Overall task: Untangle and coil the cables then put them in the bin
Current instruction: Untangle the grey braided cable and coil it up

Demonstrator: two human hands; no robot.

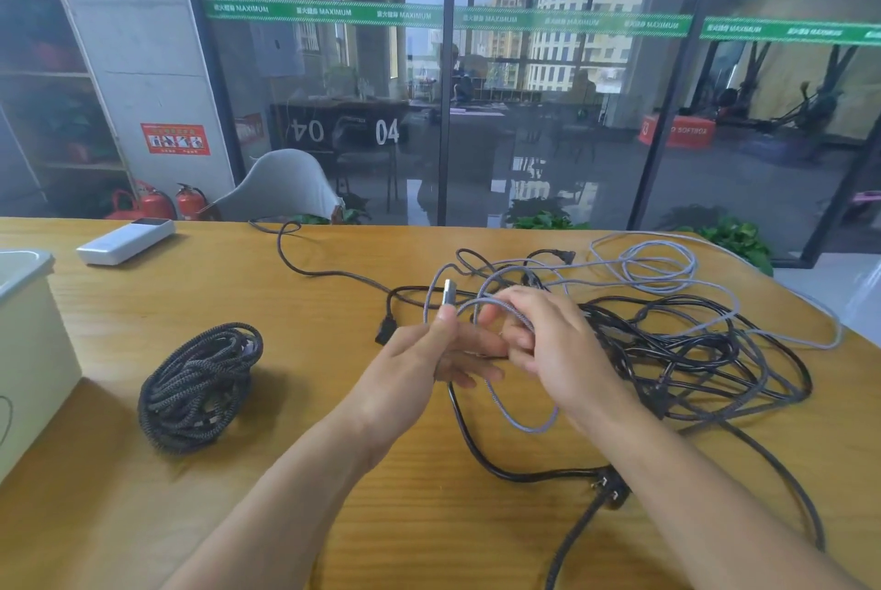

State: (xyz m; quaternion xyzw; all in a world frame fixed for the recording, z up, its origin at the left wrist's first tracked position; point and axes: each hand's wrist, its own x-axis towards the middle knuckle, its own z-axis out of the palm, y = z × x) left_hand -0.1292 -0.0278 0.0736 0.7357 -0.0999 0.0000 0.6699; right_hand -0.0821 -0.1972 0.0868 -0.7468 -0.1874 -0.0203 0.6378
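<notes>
My left hand (431, 356) pinches the silver plug end of a grey braided cable (660, 267), with the plug pointing up. My right hand (558, 351) holds a loop of the same cable just to the right, and a loop hangs below both hands. The rest of this grey cable trails to the far right of the table. A tangle of black cables (691, 365) lies right of my hands, partly under the grey one. A coiled dark braided cable (200, 387) rests on the table at the left. The white bin (28, 332) stands at the left edge.
A white power bank (125, 240) lies at the back left of the wooden table (295, 399). A black plug (610, 489) lies near my right forearm. One black cable (305, 272) runs over the far table edge. A white chair (281, 186) stands behind the table.
</notes>
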